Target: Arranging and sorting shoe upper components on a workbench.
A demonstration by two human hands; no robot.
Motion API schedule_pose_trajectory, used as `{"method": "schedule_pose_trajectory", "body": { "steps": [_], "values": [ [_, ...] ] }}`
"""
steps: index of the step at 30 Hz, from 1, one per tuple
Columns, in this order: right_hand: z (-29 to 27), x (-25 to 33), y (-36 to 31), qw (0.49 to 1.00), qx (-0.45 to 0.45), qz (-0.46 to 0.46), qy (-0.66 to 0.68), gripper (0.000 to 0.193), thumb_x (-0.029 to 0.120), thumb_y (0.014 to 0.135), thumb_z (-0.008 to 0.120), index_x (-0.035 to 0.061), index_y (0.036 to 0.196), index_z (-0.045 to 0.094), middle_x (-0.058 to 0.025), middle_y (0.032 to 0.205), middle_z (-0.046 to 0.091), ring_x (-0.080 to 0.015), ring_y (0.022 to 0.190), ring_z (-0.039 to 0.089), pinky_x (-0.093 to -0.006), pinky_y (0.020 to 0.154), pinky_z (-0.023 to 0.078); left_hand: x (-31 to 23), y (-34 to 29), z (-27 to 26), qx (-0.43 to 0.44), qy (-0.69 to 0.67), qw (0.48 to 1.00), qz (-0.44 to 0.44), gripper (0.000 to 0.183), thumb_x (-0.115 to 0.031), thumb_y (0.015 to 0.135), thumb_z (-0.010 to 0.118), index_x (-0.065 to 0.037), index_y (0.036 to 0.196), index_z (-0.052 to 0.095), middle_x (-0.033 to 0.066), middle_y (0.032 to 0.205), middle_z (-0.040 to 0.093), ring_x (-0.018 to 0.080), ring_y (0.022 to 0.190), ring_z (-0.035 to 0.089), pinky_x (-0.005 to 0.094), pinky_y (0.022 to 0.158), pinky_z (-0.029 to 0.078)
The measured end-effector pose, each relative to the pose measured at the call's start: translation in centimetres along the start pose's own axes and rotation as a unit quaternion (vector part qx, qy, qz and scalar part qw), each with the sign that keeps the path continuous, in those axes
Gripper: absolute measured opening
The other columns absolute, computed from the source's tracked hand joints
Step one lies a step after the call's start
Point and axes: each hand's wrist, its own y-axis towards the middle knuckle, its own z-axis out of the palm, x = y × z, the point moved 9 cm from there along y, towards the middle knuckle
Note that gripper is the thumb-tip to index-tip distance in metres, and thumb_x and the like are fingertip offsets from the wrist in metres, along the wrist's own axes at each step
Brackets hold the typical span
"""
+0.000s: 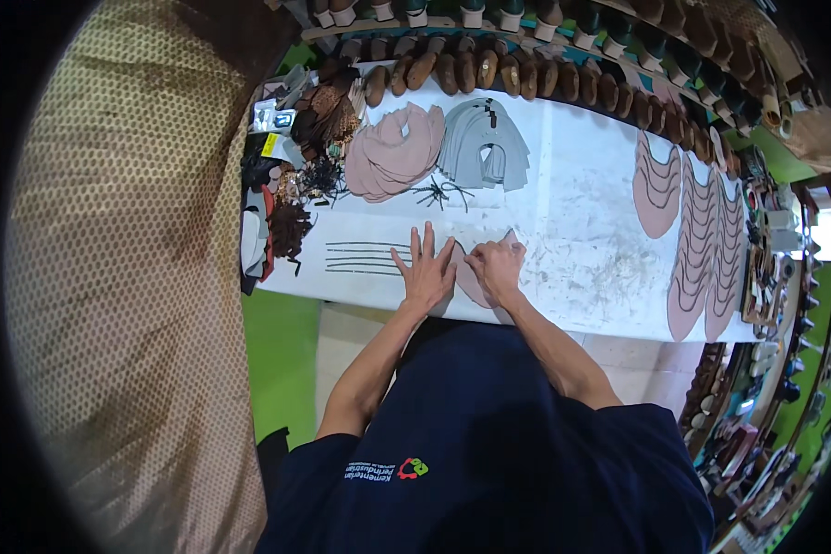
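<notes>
Navy shirt [489, 462] foremost, a person works at a white surface [586, 185]; left hand [425, 277] spread flat, right hand [497, 270] bunched, its grip unclear, the two apart on a pink piece [472, 286] near the front edge; edging with dark strips [365, 260] seems underway; next likely calls for careful pressing.

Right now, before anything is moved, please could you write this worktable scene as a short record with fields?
Left hand: flat, fingers spread, at the left side of the pink cut piece
Right hand: fingers bent over the same piece; exact grip unclear
Left of hands: thin dark strips, laid roughly parallel
Beyond hands: fanned pink pieces and grey arch-shaped pieces
Far right: overlapping pink pieces with dark curved edges, in three columns
Back edge: row of brown shoe lasts
</notes>
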Motion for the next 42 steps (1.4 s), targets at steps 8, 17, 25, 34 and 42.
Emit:
{"method": "schedule_pose_trajectory", "body": {
  "steps": [8,17,25,34,42],
  "values": [
    [0.2,-0.7,1.0,0.993,0.030,0.110,-0.034,0.026,0.046,0.081,0.084,0.0195,0.082,0.084,-0.0047,0.077,0.075,-0.0275,0.102,0.065,-0.0570,0.101,0.033,0.6,0.5,-0.1,0.005,-0.017,0.999,0.045,0.061,-0.042,0.097,0.066,-0.030,0.155,0.053,0.0151,0.178,0.010,0.0418,0.163,0.006,0.0844,0.114,0.000],
    [0.6,0.1,1.7,0.988,0.037,0.107,-0.102,0.027,0.048,0.081,0.083,0.0216,0.084,0.085,-0.0085,0.081,0.075,-0.0298,0.105,0.065,-0.0648,0.108,0.031,0.7,0.7,0.1,-0.007,-0.018,0.996,0.092,0.062,-0.042,0.097,0.066,-0.027,0.156,0.051,0.0150,0.179,0.008,0.0418,0.163,0.005,0.0855,0.113,0.002],
    [1.0,-0.7,2.1,0.976,0.088,0.187,-0.070,0.023,0.043,0.082,0.084,0.0208,0.086,0.086,-0.0072,0.087,0.079,-0.0260,0.101,0.073,-0.0638,0.115,0.022,0.7,1.1,0.4,-0.005,-0.017,0.995,0.098,0.063,-0.040,0.096,0.066,-0.026,0.155,0.051,0.0152,0.178,0.009,0.0417,0.163,0.005,0.0857,0.113,0.001],
    [1.3,-1.4,2.8,0.965,0.127,0.212,-0.088,0.030,0.053,0.081,0.083,0.0240,0.087,0.086,-0.0077,0.091,0.080,-0.0275,0.106,0.071,-0.0645,0.108,0.031,1.1,1.0,0.7,0.002,-0.018,0.996,0.087,0.063,-0.044,0.097,0.064,-0.028,0.157,0.050,0.0158,0.178,0.009,0.0415,0.164,0.004,0.0858,0.113,0.001],
    [1.7,-1.3,3.0,0.964,0.115,0.212,-0.108,0.031,0.051,0.084,0.082,0.0211,0.092,0.086,-0.0080,0.094,0.080,-0.0272,0.104,0.073,-0.0644,0.112,0.028,1.1,1.0,1.2,0.010,-0.004,0.996,0.087,0.065,-0.047,0.098,0.063,-0.029,0.159,0.048,0.0160,0.179,0.007,0.0419,0.164,0.002,0.0860,0.112,0.000]
  ]
}}
